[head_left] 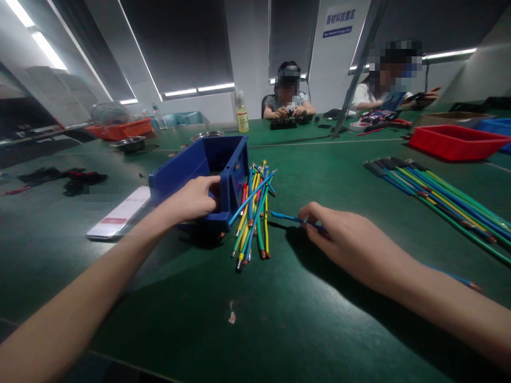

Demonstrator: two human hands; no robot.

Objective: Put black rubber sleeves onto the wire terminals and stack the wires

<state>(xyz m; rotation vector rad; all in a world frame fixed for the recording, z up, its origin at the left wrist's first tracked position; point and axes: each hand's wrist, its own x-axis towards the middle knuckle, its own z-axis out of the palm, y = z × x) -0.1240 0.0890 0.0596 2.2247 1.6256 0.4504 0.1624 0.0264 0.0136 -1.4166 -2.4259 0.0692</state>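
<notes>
My left hand (195,199) grips the near rim of a blue plastic bin (191,165), which is tipped up on the green table. A bundle of short coloured wires (253,218), blue, yellow, green and red, leans out of the bin's front opening onto the table. My right hand (339,234) pinches one blue wire (285,217) that lies flat just right of the bundle, with its free end pointing toward the bundle.
A row of long coloured cables (439,199) lies at the right. A red tray (455,141) stands behind it. A white card (120,213) lies left of the bin. Two people sit at the table's far side. A bottle (241,111) stands at the back.
</notes>
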